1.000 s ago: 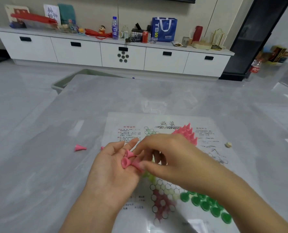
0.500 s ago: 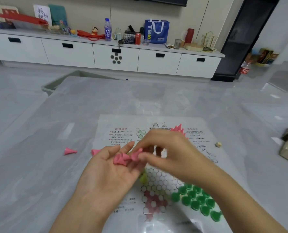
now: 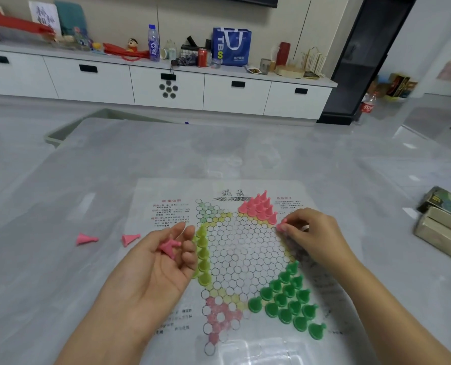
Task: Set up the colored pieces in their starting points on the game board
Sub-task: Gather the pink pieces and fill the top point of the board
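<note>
Table (image 3: 113, 180): grey marble-look top; it bears the board, with stacked boxes (image 3: 441, 227) at the right edge.
Game board (image 3: 240, 259): printed sheet with a hexagon of white cells and coloured triangle points, lying flat before the person.
Green pieces (image 3: 288, 299): fill the near-right point, standing upright.
Pink cluster (image 3: 258, 208): stands in the far point, its right edge not yet complete by my reading.
Yellow-green pieces (image 3: 202, 255): a row along the left side, partly behind the left fingers.
Left hand (image 3: 163, 262): palm up, fingers loosely spread, cradling the spare pink pieces (image 3: 169, 248) that lie on it.
Right hand (image 3: 314, 233): half a second ago it was over the left palm taking a piece; now it has moved across to the pink cluster's right corner.
Pinched piece (image 3: 282, 225): held between right thumb and fingertips, just beside the cluster, at or close above the board; contact cannot be told.
Stray pink pieces (image 3: 130, 238): two lie on their sides on the table, left of the board.
Meaning: one more pink goes in; spares and strays remain.
</note>
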Motion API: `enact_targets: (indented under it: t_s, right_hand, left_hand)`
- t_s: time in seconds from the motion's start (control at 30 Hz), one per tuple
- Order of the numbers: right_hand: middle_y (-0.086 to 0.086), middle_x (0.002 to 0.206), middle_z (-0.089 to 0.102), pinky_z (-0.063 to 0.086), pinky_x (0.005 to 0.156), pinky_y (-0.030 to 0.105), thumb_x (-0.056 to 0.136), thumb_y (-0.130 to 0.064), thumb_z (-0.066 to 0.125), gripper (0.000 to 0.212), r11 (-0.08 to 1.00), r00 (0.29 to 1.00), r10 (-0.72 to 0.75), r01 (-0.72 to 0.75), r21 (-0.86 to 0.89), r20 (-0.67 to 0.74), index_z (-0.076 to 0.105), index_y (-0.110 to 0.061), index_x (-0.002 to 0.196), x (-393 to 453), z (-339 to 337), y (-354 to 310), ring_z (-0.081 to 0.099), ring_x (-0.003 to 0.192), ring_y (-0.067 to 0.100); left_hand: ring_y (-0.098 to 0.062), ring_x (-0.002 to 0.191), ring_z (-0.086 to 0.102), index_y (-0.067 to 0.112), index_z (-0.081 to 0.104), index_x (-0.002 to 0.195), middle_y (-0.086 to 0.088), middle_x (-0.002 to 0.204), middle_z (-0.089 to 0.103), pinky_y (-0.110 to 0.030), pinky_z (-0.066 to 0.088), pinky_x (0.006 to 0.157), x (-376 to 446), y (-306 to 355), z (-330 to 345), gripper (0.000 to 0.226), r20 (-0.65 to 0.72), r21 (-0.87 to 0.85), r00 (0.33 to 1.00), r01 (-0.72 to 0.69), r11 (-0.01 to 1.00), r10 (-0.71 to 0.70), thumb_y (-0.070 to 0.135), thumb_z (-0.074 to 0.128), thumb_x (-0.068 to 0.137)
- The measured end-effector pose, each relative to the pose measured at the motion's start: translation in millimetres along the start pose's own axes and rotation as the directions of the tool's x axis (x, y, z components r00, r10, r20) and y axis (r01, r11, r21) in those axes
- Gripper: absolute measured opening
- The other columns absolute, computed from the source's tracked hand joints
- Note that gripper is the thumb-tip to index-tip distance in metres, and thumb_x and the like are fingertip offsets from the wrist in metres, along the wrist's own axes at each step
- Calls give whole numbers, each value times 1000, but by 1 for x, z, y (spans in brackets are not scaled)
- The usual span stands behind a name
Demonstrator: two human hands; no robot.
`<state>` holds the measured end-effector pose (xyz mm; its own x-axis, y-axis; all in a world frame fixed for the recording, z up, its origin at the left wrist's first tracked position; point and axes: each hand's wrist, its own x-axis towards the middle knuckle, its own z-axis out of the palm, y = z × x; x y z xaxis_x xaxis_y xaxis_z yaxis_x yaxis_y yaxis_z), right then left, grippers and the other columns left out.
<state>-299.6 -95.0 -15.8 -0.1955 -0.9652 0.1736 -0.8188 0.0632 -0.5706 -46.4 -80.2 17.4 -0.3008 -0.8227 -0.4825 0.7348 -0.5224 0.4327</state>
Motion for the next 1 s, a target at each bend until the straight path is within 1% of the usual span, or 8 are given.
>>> enact_targets:
  t_s: [0.07, 0.2, 0.3, 0.47, 0.8, 0.87, 0.93, 1.0]
  right_hand:
    - [-4, 83, 66, 49, 72, 26, 80, -24, 66, 9, 999, 1000, -27, 27, -38, -2, 68, -16, 83, 1, 2, -1, 60, 77, 10]
    - [-5, 84, 62, 44, 69, 20, 80, -28, 66, 9, 992, 997, -72, 72, -106, 3, 67, -19, 84, 4, 8, 1, 55, 77, 8]
    - [-6, 84, 60, 40, 64, 15, 80, -29, 66, 10, 991, 997, -75, 73, -112, -8, 66, -20, 85, 5, 10, 2, 52, 74, 6]
    - [-9, 81, 56, 37, 61, 14, 80, -28, 66, 11, 990, 997, -78, 76, -120, -15, 66, -19, 86, 4, 11, 3, 48, 71, 2]
    - [-8, 83, 56, 35, 61, 10, 81, -29, 65, 11, 991, 998, -69, 68, -119, -3, 66, -19, 87, 3, 11, 2, 50, 73, 4]
    - [-8, 81, 56, 36, 61, 7, 81, -27, 66, 9, 992, 998, -61, 62, -107, 11, 66, -20, 87, 2, 8, 2, 51, 72, 3]
    - [-6, 79, 59, 36, 61, 8, 83, -27, 62, 10, 993, 999, -40, 38, -111, -10, 65, -17, 83, 1, 0, -1, 54, 74, 10]
    - [2, 75, 62, 40, 63, 17, 87, -28, 57, 22, 994, 998, -33, 28, -102, -49, 65, -10, 77, -1, -10, -12, 57, 74, 20]
  left_hand:
    - [-10, 39, 50, 4, 56, 89, -8, 60, 61, -16, 42, 37, 0, 0, -1, 17, 9, -9, 1000, 4, 1000, -4, 11, 46, 78]
    - [-12, 40, 51, 4, 56, 91, -9, 63, 62, -17, 43, 38, -2, 1, -1, 27, 20, -18, 1000, -1, 1000, 1, 11, 47, 67]
    - [-12, 41, 52, 4, 56, 92, -9, 64, 61, -17, 43, 39, -3, 2, -1, 27, 27, -15, 1000, 1, 1000, 0, 12, 47, 67]
    - [-13, 42, 52, 4, 56, 92, -9, 64, 62, -18, 44, 39, -4, 2, 0, 27, 30, -8, 1000, 5, 1000, -5, 11, 46, 68]
    - [-15, 46, 57, 4, 58, 93, -10, 65, 64, -20, 49, 42, -7, 4, -1, 29, 49, -53, 999, -3, 999, 6, 12, 46, 68]
    - [-19, 50, 63, 3, 58, 97, -12, 68, 67, -24, 54, 48, -8, 5, 0, 31, 58, -63, 998, -11, 998, 14, 12, 45, 70]
    - [-26, 63, 70, -1, 58, 103, -17, 79, 71, -35, 59, 57, -7, 6, 0, 30, 48, -73, 999, -1, 997, 5, 13, 42, 82]
    - [-32, 82, 70, -4, 57, 110, -22, 94, 71, -43, 58, 68, -8, 5, 1, 34, 32, -87, 999, 19, 996, -17, 16, 38, 90]
